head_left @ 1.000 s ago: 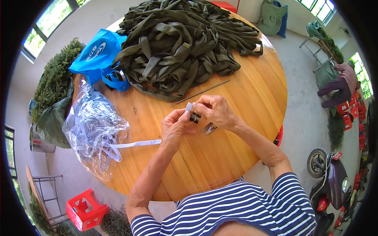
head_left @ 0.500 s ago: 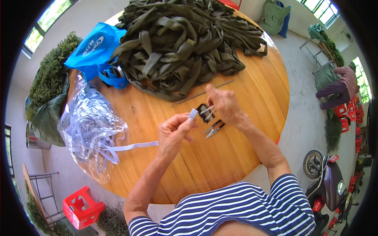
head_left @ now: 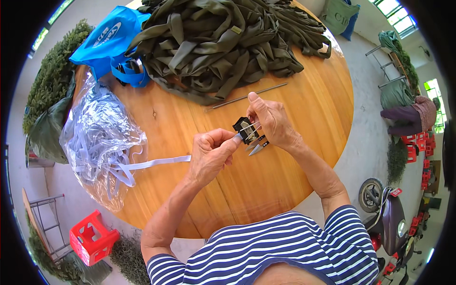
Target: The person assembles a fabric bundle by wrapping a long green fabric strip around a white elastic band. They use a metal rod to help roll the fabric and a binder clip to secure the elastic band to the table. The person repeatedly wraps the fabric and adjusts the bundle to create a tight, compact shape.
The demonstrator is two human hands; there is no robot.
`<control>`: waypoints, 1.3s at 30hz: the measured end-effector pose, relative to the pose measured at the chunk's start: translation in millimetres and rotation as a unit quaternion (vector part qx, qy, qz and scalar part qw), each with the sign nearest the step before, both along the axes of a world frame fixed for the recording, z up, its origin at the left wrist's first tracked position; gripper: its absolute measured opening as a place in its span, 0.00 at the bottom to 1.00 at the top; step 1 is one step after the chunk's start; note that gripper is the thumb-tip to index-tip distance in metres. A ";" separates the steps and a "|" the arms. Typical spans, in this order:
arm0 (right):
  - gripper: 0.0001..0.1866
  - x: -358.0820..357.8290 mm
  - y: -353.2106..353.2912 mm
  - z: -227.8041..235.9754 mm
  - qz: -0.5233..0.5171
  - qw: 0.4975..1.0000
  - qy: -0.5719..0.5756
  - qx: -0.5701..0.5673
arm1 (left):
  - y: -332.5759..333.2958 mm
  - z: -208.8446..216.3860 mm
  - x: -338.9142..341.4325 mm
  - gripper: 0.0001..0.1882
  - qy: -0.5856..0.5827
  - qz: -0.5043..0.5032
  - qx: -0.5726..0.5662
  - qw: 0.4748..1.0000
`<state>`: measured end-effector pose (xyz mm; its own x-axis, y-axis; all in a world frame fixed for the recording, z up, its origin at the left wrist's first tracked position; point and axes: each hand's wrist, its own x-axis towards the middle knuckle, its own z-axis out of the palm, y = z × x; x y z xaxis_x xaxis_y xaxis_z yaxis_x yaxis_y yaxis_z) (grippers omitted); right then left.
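My left hand [head_left: 211, 154] pinches the end of a pale lilac-white elastic band [head_left: 164, 162], which trails left into a clear plastic bag [head_left: 102, 121] full of the same band. Closed fingers of my right hand [head_left: 275, 122] grip a slim metal piece with two thin prongs [head_left: 254, 127]; its exact kind is not clear. The prongs point toward the band's end, over a small open black box [head_left: 239, 124] with pale bits inside. Just below the box lie thread snips [head_left: 257, 149] with black handles, partly covered.
A big heap of dark green straps [head_left: 213, 47] covers the table's far side. Before it lies a thin metal rod [head_left: 251, 96]. A blue bag [head_left: 107, 40] sits far left on the round wooden table [head_left: 289, 185]. A red stool [head_left: 92, 237] and a scooter [head_left: 392, 223] stand on the floor.
My right hand has come down and slightly right, bringing the metal prongs closer to the band's end. My left hand still pinches the band. The whole view has shifted a little.
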<state>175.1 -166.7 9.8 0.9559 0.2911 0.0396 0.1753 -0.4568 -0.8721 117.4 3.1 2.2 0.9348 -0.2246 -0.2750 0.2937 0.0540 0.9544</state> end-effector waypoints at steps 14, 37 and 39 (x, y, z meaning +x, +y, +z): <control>0.25 38.7 -73.4 13.3 -0.186 0.954 -0.025 -0.235 | 6.2 -13.7 -4.9 0.10 -0.079 -0.031 0.152 0.985; 0.06 36.9 -2.4 -9.9 0.102 0.922 -0.287 -0.240 | 8.1 4.7 -11.5 0.09 -0.229 -0.021 0.356 0.906; 0.05 43.1 7.6 -26.6 0.104 0.925 -0.276 -0.239 | 13.3 5.6 -3.6 0.10 -0.198 -0.021 0.363 0.910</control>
